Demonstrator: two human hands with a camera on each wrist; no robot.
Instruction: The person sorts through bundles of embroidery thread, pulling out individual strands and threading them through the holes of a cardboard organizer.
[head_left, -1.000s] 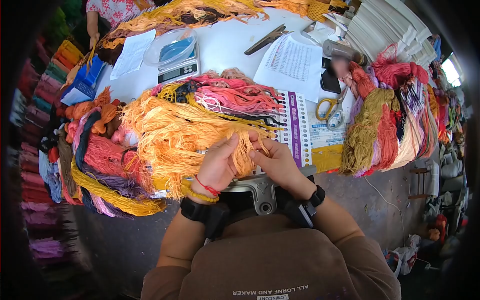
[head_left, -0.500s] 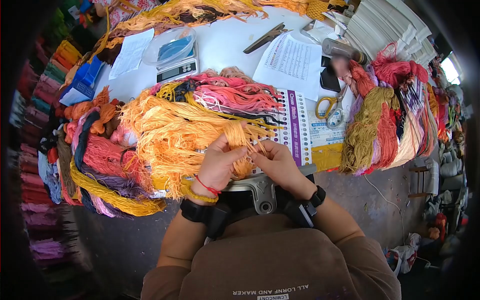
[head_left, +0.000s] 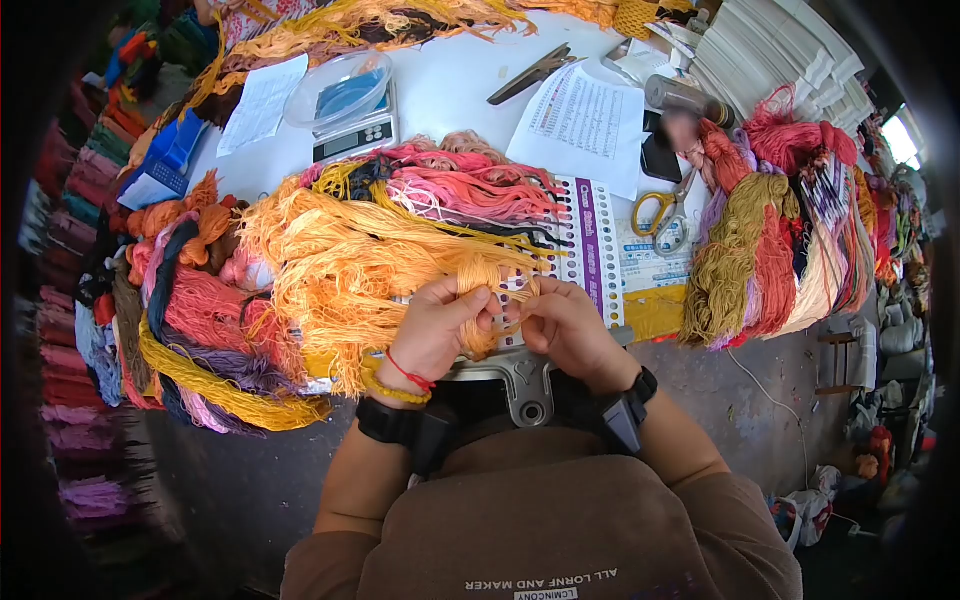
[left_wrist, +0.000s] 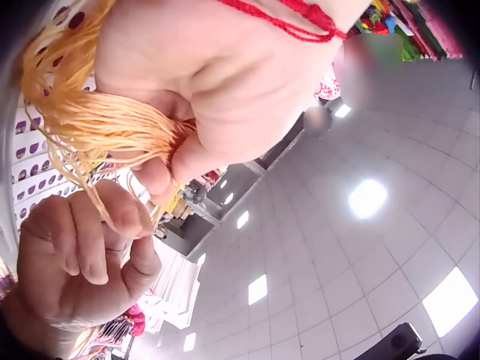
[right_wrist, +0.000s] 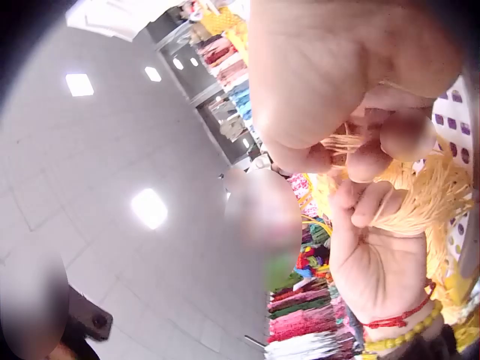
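Step in hand, by judgement: separating a small lot of strands from the orange-yellow thread bundle (head_left: 480, 285), held up just above the near table edge (head_left: 700, 365), over the punched thread card (head_left: 590, 250).

Left hand (head_left: 435, 330): fingers curled round the bundle, thumb pressed over it — firm hold, confirmed in the left wrist view, where the strands (left_wrist: 90, 127) fan out from the closed fist (left_wrist: 195, 82).

Right hand (head_left: 565, 325): thumb and forefinger closed in a pinch on a few loose strands at the bundle's end; remaining fingers (right_wrist: 397, 139) curled inward. Exact strand count not discernible.

Bundle trailing back into the large orange skein heap (head_left: 340, 260), so not free of it.

Nearby, untouched: yellow-handled scissors (head_left: 660, 222), digital scale (head_left: 350, 135), printed sheet (head_left: 585, 125), pink skeins (head_left: 470, 190), mixed skeins (head_left: 770, 250) at the right.

Next move, judged only: calls for the left hand holding fast while the right draws the pinched strands away evenly — a tangle or snag with neighbouring threads is the likely fault.
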